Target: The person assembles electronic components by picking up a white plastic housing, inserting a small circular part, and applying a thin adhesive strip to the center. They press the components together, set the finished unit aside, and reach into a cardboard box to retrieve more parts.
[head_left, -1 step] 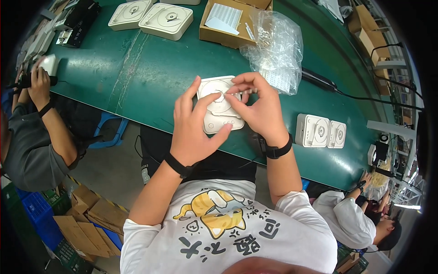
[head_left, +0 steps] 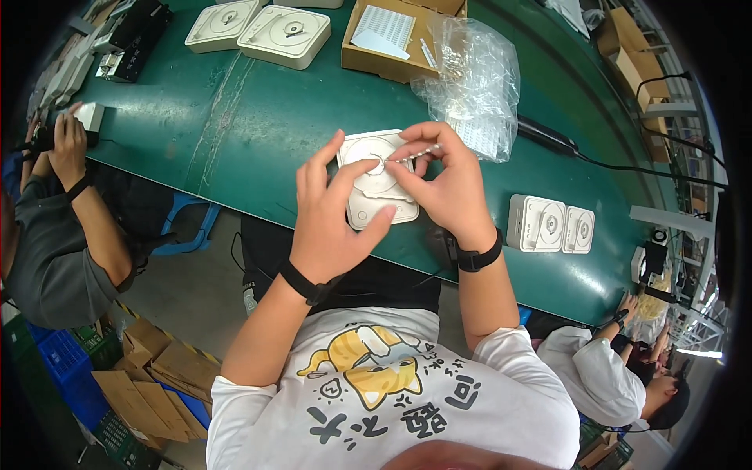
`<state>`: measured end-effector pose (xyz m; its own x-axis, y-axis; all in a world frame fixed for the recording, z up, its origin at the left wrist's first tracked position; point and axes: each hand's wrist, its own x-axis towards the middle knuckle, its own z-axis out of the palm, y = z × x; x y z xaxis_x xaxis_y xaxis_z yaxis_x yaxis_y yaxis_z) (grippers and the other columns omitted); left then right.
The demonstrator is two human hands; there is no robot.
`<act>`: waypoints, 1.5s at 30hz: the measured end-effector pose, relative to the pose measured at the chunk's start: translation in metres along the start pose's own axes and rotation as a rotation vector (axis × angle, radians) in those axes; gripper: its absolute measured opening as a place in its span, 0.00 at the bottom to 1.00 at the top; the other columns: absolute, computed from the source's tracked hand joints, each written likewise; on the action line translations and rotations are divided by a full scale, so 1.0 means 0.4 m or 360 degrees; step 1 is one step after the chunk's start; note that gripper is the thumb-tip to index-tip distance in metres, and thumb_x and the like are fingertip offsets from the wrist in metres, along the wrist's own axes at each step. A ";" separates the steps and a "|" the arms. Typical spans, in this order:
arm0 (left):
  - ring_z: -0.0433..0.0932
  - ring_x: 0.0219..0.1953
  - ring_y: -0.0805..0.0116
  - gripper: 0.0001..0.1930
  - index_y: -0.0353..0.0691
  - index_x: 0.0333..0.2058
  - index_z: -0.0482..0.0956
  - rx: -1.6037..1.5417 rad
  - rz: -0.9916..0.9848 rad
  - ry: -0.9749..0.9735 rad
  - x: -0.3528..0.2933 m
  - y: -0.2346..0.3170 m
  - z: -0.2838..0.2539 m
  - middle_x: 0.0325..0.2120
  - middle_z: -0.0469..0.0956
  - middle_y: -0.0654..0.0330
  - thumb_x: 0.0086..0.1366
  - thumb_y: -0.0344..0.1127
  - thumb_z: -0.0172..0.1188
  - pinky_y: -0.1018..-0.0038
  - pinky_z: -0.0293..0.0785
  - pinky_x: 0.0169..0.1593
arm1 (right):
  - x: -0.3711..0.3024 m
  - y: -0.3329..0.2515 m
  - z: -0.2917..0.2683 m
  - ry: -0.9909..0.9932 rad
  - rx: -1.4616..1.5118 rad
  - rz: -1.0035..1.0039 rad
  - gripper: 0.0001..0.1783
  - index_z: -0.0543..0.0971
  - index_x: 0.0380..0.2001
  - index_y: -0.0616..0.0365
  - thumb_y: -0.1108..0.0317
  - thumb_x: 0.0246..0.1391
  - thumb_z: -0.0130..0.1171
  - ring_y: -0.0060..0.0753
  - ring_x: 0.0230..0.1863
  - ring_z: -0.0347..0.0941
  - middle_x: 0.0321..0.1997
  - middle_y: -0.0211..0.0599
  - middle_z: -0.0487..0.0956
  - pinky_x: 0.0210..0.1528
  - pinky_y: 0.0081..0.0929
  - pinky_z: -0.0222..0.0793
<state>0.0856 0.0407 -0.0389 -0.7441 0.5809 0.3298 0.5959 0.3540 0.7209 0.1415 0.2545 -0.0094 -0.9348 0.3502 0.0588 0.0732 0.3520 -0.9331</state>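
In front of me on the green table lies a white, record-player-shaped device [head_left: 362, 211] with a round platter and a tonearm-like bar. My left hand [head_left: 333, 211] is spread over its left side; the index fingertip touches the platter's middle, and the thumb rests near the small round buttons. Over the right side, my right hand [head_left: 442, 172] pinches a thin, pale, knobbly strip [head_left: 423, 153] between thumb and fingers. One end of that strip points to the platter's centre. Its exact kind is too small to make out.
Two similar white devices [head_left: 540, 225] stand at right, others [head_left: 286, 35] at far left. A cardboard box [head_left: 376, 63] and clear plastic bag [head_left: 478, 94] lie beyond my hands. A black corded tool [head_left: 548, 137] sits right of the bag. People work at both sides.
The strip in my right hand has tilted upward and shows more clearly. My left thumb has shifted slightly. At far left, another person's hand and the white box there have moved a little.
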 end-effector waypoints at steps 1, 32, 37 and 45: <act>0.73 0.74 0.36 0.33 0.48 0.65 0.87 -0.0020 0.0005 0.0063 0.021 0.006 -0.005 0.79 0.70 0.41 0.64 0.47 0.84 0.47 0.71 0.73 | -0.001 0.000 0.001 0.0000 0.0001 0.0000 0.22 0.83 0.56 0.58 0.76 0.61 0.82 0.16 0.34 0.73 0.41 0.26 0.91 0.41 0.22 0.75; 0.91 0.56 0.57 0.10 0.35 0.45 0.93 -0.0490 -0.0203 -0.0006 0.161 -0.053 -0.052 0.53 0.92 0.51 0.69 0.29 0.82 0.62 0.85 0.60 | -0.014 -0.001 0.049 0.0168 -0.0389 -0.0495 0.20 0.91 0.58 0.56 0.80 0.64 0.76 0.27 0.40 0.83 0.46 0.32 0.95 0.49 0.25 0.83; 0.89 0.58 0.51 0.12 0.36 0.47 0.90 -0.0257 -0.0168 -0.0178 0.141 -0.063 -0.096 0.57 0.91 0.50 0.70 0.32 0.82 0.59 0.84 0.62 | -0.026 -0.008 0.023 0.0059 -0.0610 -0.0537 0.20 0.94 0.56 0.53 0.82 0.63 0.72 0.33 0.42 0.84 0.46 0.35 0.94 0.49 0.29 0.85; 0.85 0.63 0.43 0.10 0.37 0.44 0.89 -0.0161 0.0002 -0.0239 0.133 -0.060 -0.127 0.60 0.89 0.48 0.72 0.35 0.80 0.55 0.81 0.66 | -0.022 -0.015 0.011 -0.0025 -0.0564 -0.0510 0.27 0.94 0.59 0.51 0.84 0.60 0.69 0.37 0.42 0.83 0.45 0.34 0.92 0.47 0.34 0.83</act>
<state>0.0166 0.0260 -0.0077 -0.6853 0.6871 0.2416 0.5579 0.2820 0.7805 0.1478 0.2454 -0.0059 -0.9346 0.1635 0.3160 -0.1082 0.7155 -0.6901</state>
